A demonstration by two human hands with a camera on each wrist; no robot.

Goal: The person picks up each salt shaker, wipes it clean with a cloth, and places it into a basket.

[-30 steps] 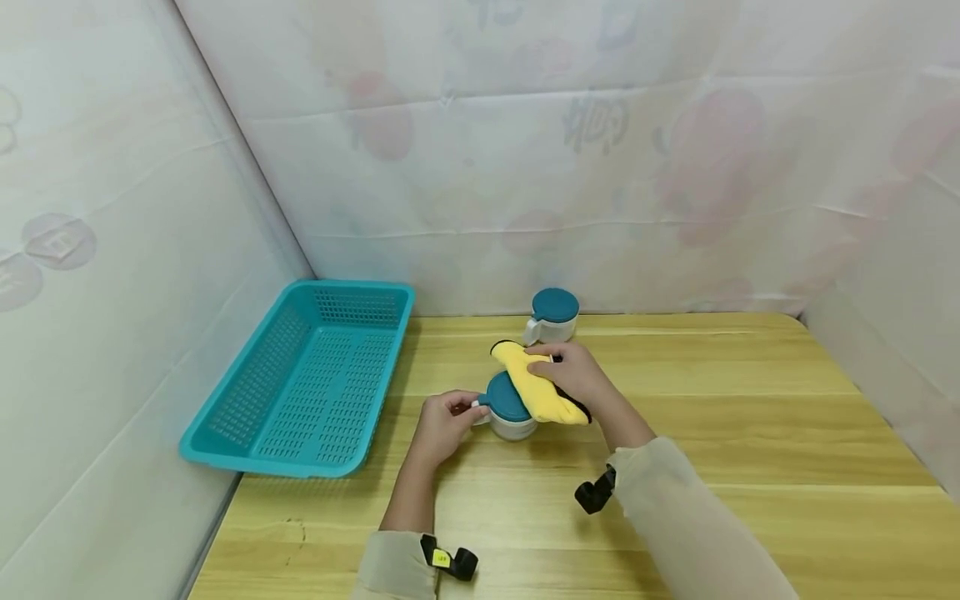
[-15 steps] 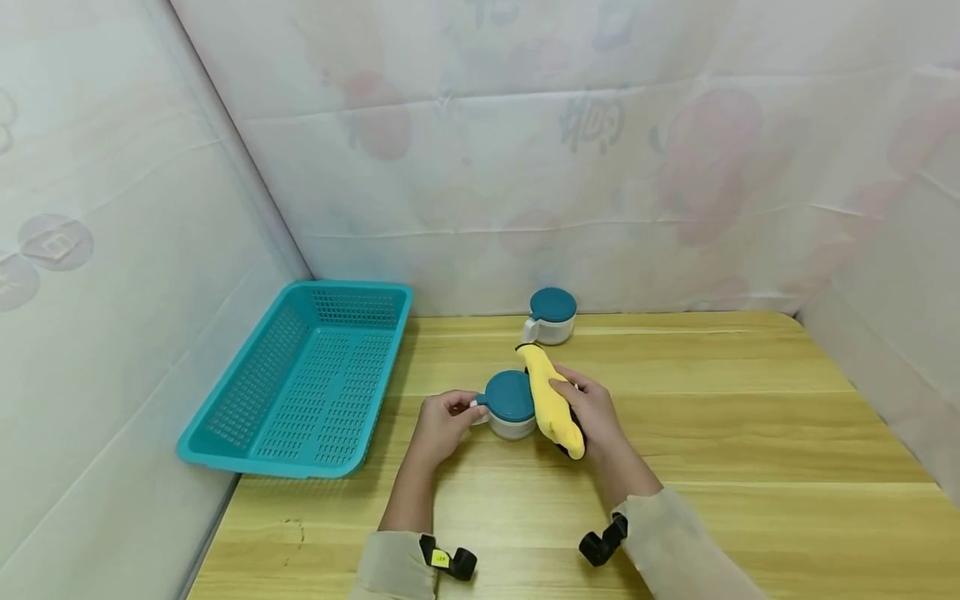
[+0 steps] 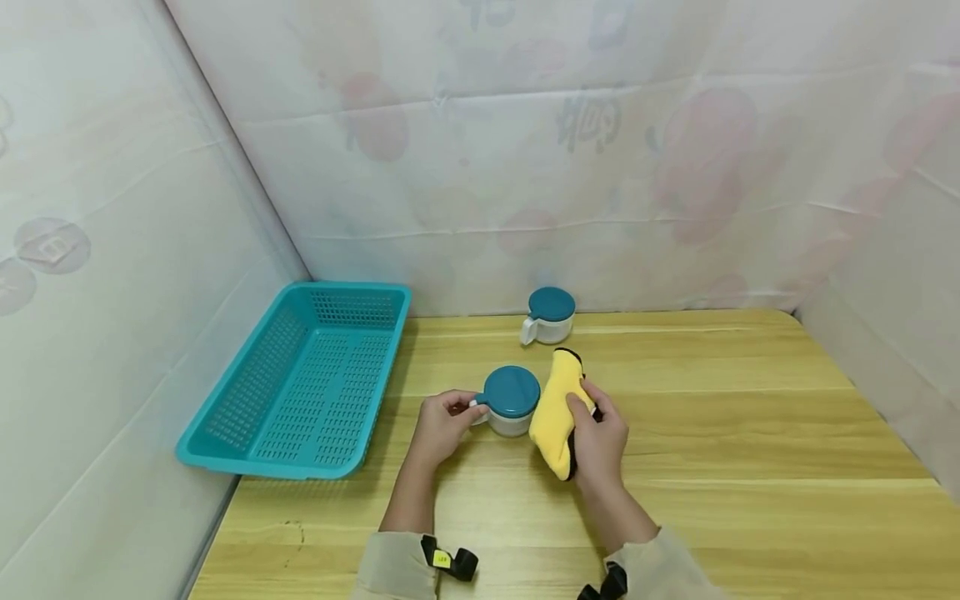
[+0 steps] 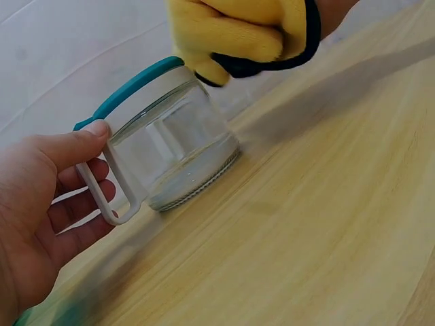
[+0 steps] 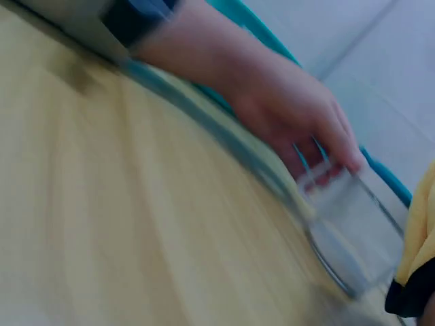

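Observation:
A clear glass jar (image 4: pixel 180 146) with a teal lid (image 3: pixel 512 391) and a white side handle (image 4: pixel 109 187) stands upright on the wooden table. My left hand (image 3: pixel 444 423) grips that handle, its thumb on top by the lid's tab and its fingers behind the handle. In my right hand (image 3: pixel 602 433) is a bunched yellow cloth (image 3: pixel 556 412) with black edging, held just right of the jar. The left wrist view has the cloth above the jar's far upper edge; whether they touch I cannot tell. The right wrist view is blurred.
A second jar with a teal lid (image 3: pixel 552 304) stands at the table's back, near the printed curtain wall (image 3: pixel 480 167). To the left lies a teal perforated basket (image 3: pixel 318 392) with bare floor, at the table's left side. Wooden tabletop (image 3: pixel 735 433) extends to the right.
My right hand has drawn the yellow cloth off the lid, towards the right and nearer to me, turning it more upright. My left hand stays on the jar's handle.

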